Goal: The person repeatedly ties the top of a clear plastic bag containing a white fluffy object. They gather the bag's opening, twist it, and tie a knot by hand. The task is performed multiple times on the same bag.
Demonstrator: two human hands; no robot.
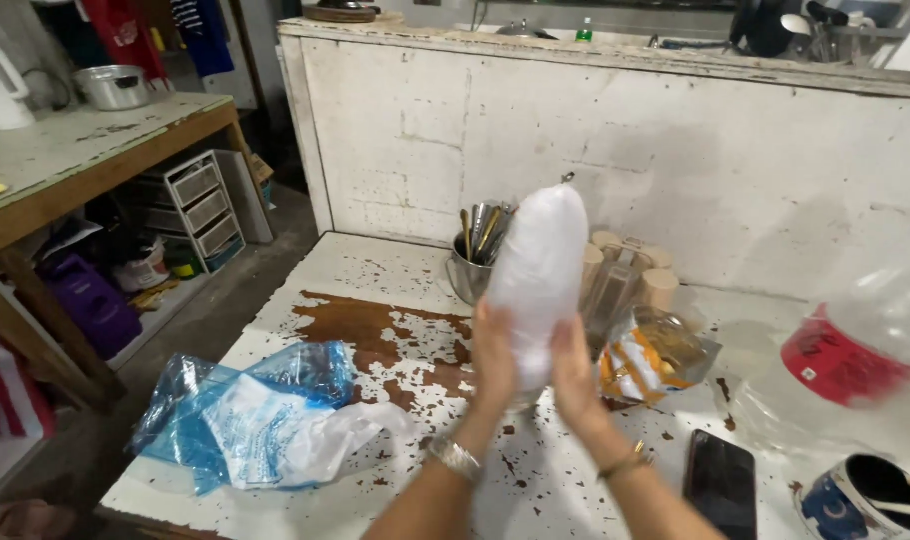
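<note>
Head view: both hands are raised over the surface point(375, 262), clamped from either side on the lower end of a long white frosted bag point(537, 272) that stands upright between them. The left hand point(493, 358) presses flat against its left flank and the right hand point(573, 372) against its right, palms facing each other, so the bag is squeezed and steadied rather than hung from its tied top. Its bottom is just above the worn, paint-chipped surface; whether it touches cannot be told.

Just behind the bag stands a metal cup of cutlery point(475, 262) and a cluster of pale cylinders point(635, 268), close enough to be knocked if the bag tips back. To the right lies a crumpled orange snack packet point(655, 362), then a dark phone point(720, 482) near the right forearm, and a big clear bottle with a red label point(855, 360). A rumpled blue and white plastic bag point(255, 412) lies well to the left.
</note>
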